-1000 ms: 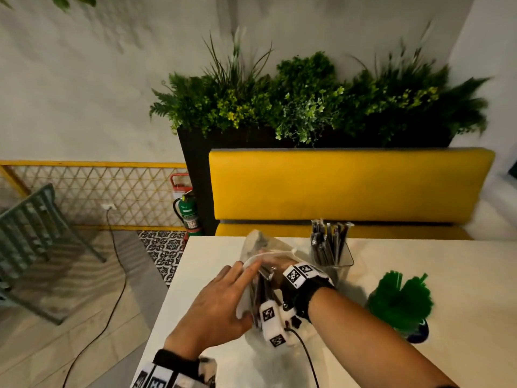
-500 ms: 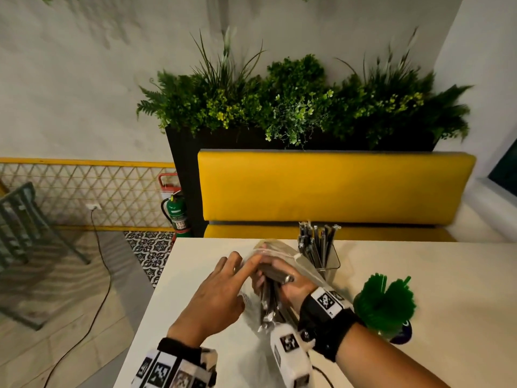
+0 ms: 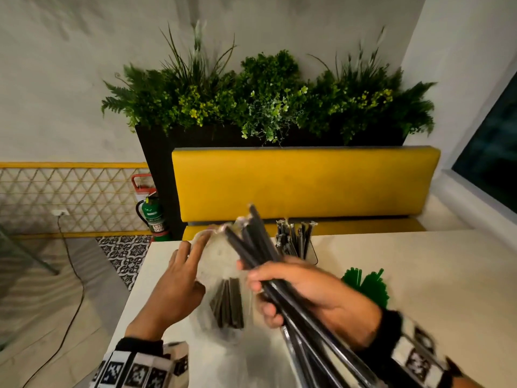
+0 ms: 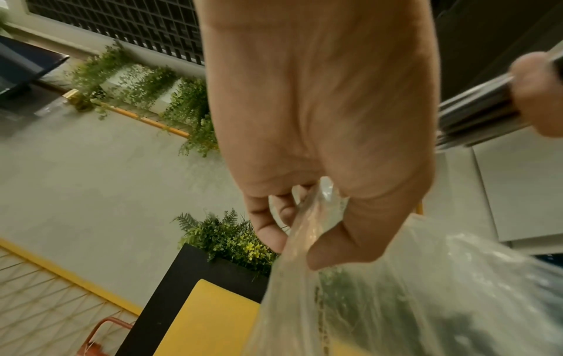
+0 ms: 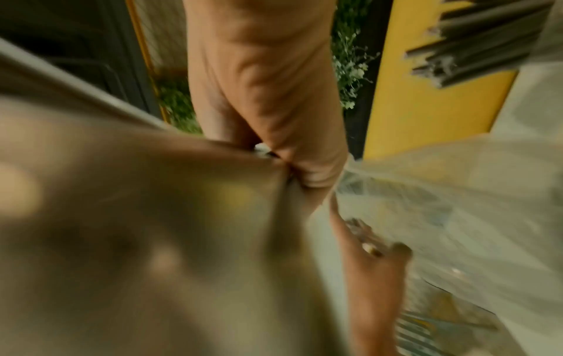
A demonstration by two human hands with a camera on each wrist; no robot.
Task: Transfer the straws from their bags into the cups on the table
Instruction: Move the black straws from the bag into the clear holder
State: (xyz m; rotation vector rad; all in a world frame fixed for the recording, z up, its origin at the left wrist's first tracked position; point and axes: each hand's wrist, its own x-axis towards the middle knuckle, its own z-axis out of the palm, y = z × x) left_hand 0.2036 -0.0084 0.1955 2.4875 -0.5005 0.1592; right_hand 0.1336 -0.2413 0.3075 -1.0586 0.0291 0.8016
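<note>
My right hand (image 3: 268, 289) grips a thick bundle of long black straws (image 3: 251, 236), tilted up to the far left and clear of the bag. My left hand (image 3: 193, 247) pinches the top edge of the clear plastic bag (image 3: 215, 264); in the left wrist view thumb and fingers (image 4: 344, 240) hold the bag (image 4: 411, 289). A few black straws (image 3: 228, 303) remain lying in the bag on the white table (image 3: 419, 275). A clear cup (image 3: 312, 254) with black straws stands behind my right hand. Green straws (image 3: 366, 287) fan out of a cup right of my wrist. The right wrist view is blurred.
A yellow bench (image 3: 302, 183) with a planter of greenery (image 3: 265, 102) runs along the table's far edge. On the floor at left are a green fire extinguisher (image 3: 152, 214), a lattice fence and a cable. The table's left edge is close to my left hand.
My right hand has drawn a bundle of black straws out of the bag and lifted it up and rightward. The left hand keeps its pinch on the bag's mouth.
</note>
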